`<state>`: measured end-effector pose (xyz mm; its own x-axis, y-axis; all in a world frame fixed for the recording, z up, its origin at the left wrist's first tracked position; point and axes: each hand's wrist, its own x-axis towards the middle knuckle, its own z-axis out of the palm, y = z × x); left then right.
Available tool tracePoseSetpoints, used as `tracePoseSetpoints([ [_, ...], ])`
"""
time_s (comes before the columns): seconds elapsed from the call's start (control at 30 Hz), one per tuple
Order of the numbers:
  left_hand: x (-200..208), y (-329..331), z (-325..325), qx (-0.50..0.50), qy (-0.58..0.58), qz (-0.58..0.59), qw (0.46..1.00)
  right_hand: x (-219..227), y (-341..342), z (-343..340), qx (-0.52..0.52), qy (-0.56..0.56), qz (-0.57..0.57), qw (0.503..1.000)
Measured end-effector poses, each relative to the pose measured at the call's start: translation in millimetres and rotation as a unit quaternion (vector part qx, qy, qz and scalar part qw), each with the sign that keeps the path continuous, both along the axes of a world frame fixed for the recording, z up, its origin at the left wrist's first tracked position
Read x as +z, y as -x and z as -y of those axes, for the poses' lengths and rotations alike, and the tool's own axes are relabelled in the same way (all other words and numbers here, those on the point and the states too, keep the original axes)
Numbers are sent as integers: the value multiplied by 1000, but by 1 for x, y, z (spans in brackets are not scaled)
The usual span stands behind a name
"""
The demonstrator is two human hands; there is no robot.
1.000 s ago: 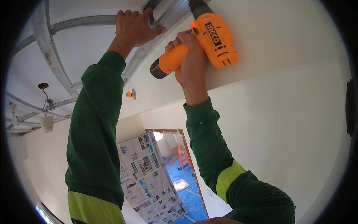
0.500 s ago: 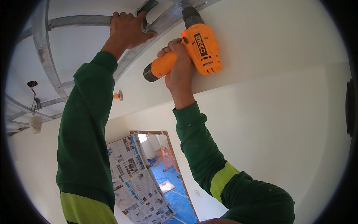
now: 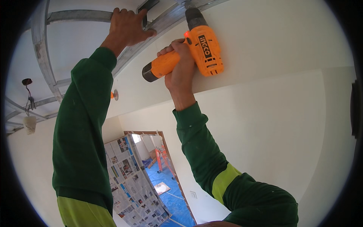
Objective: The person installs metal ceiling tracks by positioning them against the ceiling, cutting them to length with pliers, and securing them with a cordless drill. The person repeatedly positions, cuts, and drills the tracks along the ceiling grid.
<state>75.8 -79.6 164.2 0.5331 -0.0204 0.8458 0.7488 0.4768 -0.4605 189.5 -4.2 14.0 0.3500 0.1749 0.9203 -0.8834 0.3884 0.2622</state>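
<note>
"How do the arms stand?"

"I see both raised in front of the white wall (image 3: pixel 264 113). The left arm (image 3: pixel 83 132) rises almost straight from the lower edge. The right arm (image 3: pixel 202 143) comes in from the lower right, bends at the elbow and climbs toward the ceiling."

"Where is the drill?"

"I have the drill (image 3: pixel 207 53) in the right hand (image 3: pixel 182 72), just below the metal rail (image 3: pixel 168 20), its chuck (image 3: pixel 194 17) aimed up at it. Whether the tip touches, I cannot tell."

"And the fingers?"

"Right fingers (image 3: pixel 172 48) wrap the handle (image 3: pixel 160 66), pressed close together. The left hand (image 3: pixel 126 30) reaches up to the rail, its back toward me, fingers bent nearly side by side, thumb (image 3: pixel 148 33) spread along the metal. The left fingertips are hidden, so I cannot tell what they pinch."

"What differs from a second ago?"

"My whole view has shifted, and the doorway (image 3: pixel 143 132) sits farther left. The drill is a little lower relative to the left hand. Its chuck, cut off then by the upper edge, now shows whole. Both hands keep the same hold, as far as I can see."
</note>
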Motion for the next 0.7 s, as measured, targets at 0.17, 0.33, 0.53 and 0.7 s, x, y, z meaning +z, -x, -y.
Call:
tracePoseSetpoints([
  [0.17, 2, 2, -3, 5, -25, -10, 1000, -2, 2, 1, 0, 0, -6, 1000],
  [0.33, 0, 0, -1, 4, -5, 2, 1000, -2, 2, -2, -8, 0, -15, 1000],
  [0.53, -2, -1, 1, 8, -13, -1, 1000, -5, 1, -3, -21, -8, -18, 1000],
  [0.7, -1, 1, 0, 12, -24, -10, 1000, -10, 5, 2, -53, 23, -25, 998],
])
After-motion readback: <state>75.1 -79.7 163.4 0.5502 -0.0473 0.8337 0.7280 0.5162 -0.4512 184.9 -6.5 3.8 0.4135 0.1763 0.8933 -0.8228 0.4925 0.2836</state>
